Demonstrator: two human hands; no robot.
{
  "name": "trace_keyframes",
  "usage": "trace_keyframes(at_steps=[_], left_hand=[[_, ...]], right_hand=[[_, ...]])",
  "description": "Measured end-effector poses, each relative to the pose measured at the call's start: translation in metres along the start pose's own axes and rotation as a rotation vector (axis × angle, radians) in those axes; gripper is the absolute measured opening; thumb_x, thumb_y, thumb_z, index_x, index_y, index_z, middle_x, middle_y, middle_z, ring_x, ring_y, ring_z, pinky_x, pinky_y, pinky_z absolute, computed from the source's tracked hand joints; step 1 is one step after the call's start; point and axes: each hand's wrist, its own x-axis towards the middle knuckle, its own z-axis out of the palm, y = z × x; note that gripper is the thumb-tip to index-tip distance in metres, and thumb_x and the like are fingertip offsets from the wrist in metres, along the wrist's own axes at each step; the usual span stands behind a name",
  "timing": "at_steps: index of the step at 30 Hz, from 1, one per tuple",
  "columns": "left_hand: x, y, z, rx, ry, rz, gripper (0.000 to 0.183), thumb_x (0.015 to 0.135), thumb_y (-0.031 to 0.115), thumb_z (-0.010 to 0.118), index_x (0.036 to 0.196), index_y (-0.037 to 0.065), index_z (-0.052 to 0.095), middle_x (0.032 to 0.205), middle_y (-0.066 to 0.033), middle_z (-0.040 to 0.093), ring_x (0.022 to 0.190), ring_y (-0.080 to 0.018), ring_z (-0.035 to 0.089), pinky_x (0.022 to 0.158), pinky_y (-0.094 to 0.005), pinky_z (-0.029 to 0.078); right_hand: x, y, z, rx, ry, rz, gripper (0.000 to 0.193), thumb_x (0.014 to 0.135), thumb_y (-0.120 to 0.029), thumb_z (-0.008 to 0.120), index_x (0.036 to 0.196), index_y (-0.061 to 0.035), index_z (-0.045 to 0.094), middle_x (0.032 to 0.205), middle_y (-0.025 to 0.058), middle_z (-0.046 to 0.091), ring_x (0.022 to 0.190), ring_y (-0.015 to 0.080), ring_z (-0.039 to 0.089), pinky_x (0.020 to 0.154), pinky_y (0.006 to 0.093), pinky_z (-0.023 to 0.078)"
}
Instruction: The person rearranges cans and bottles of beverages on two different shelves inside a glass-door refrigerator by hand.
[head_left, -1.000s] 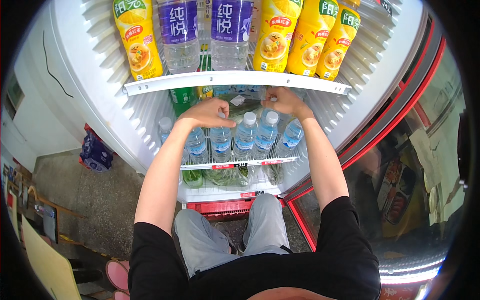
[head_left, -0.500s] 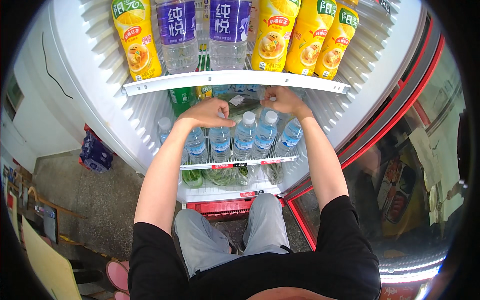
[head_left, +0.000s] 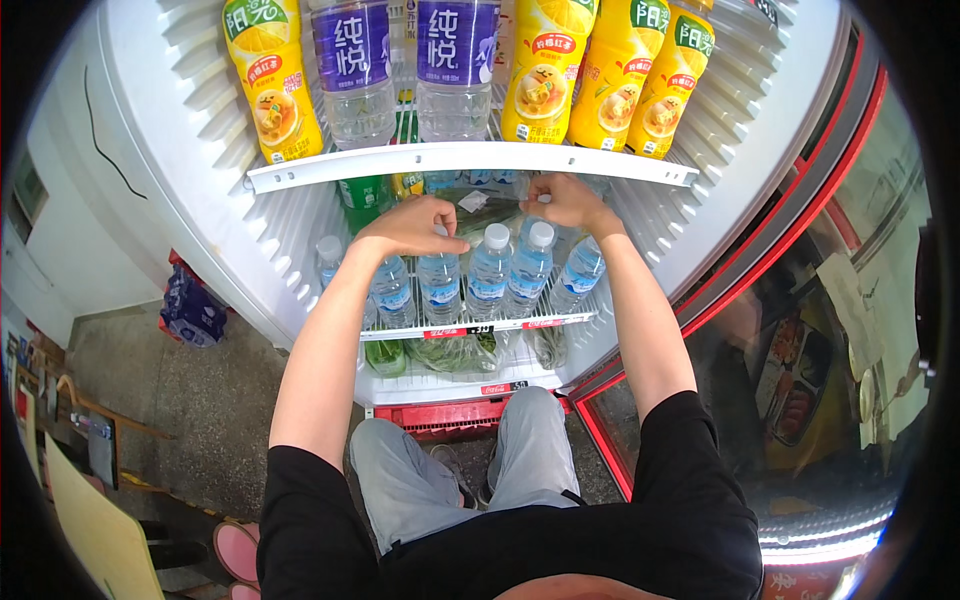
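My left hand (head_left: 415, 228) reaches over the front row of water bottles, fingers curled and thumb stretched over a bottle (head_left: 440, 282) with a white cap. What those fingers hold, if anything, is hidden. My right hand (head_left: 572, 203) is closed in a pinch at the edge of a clear plastic bag (head_left: 487, 212) with dark green contents and a small white tag. The bag lies behind the bottles, between both hands. Other clear bottles with blue labels, such as a water bottle (head_left: 489, 275), stand upright near the shelf's front edge.
Above my hands runs the upper shelf's white edge (head_left: 470, 158), carrying yellow drink bottles (head_left: 545, 80) and purple-labelled bottles (head_left: 352, 60). A green bottle (head_left: 362, 195) stands back left. Bagged greens (head_left: 450, 352) lie below. The red-framed fridge door (head_left: 600, 440) hangs open at right.
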Motion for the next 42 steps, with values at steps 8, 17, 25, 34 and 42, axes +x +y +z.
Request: trace_keyframes(at_steps=[8, 17, 25, 34, 42], left_hand=[[0.0, 0.005, -0.002, 0.014, -0.006, -0.015, 0.043, 0.072, 0.045, 0.08, 0.08, 0.005, 0.066, 0.067, -0.0068, 0.062, 0.066, -0.0192, 0.06, 0.061, -0.0343, 0.045], [-0.002, 0.01, -0.004, 0.041, -0.029, -0.041, 0.045, 0.071, 0.047, 0.081, 0.08, 0.005, 0.066, 0.066, -0.0069, 0.062, 0.066, -0.0197, 0.06, 0.06, -0.0347, 0.044], [0.0, 0.005, -0.002, 0.011, -0.025, -0.02, 0.043, 0.072, 0.045, 0.081, 0.08, 0.005, 0.066, 0.067, -0.0059, 0.061, 0.066, -0.0189, 0.058, 0.06, -0.0344, 0.043], [0.001, 0.002, -0.001, -0.009, -0.019, 0.005, 0.041, 0.072, 0.043, 0.081, 0.079, 0.005, 0.066, 0.067, -0.0055, 0.061, 0.066, -0.0184, 0.058, 0.061, -0.0336, 0.043], [-0.004, 0.014, -0.007, -0.019, -0.056, -0.041, 0.05, 0.076, 0.053, 0.079, 0.079, 0.005, 0.065, 0.071, -0.0046, 0.061, 0.068, -0.0172, 0.057, 0.062, -0.0329, 0.044]], right_hand=[[0.0, 0.002, -0.001, -0.003, 0.002, -0.009, 0.033, 0.081, -0.042, 0.071, 0.094, -0.011, 0.073, 0.101, 0.0186, 0.072, 0.104, 0.0368, 0.065, 0.092, 0.0436, 0.05], [-0.001, -0.002, -0.003, 0.006, -0.013, 0.002, 0.033, 0.082, -0.042, 0.07, 0.094, -0.0112, 0.073, 0.101, 0.0171, 0.072, 0.103, 0.0354, 0.066, 0.092, 0.0426, 0.05], [-0.001, 0.0, -0.001, 0.004, -0.002, 0.003, 0.034, 0.081, -0.042, 0.07, 0.095, -0.0112, 0.073, 0.1, 0.0162, 0.073, 0.101, 0.0348, 0.066, 0.09, 0.0419, 0.05], [-0.002, -0.001, -0.002, 0.004, -0.007, 0.016, 0.034, 0.081, -0.042, 0.071, 0.093, -0.0109, 0.073, 0.099, 0.0169, 0.073, 0.1, 0.035, 0.067, 0.09, 0.0418, 0.05], [-0.001, -0.005, -0.002, -0.005, -0.022, 0.031, 0.033, 0.08, -0.042, 0.071, 0.093, -0.0116, 0.073, 0.101, 0.0177, 0.072, 0.102, 0.0355, 0.066, 0.091, 0.0423, 0.05]])
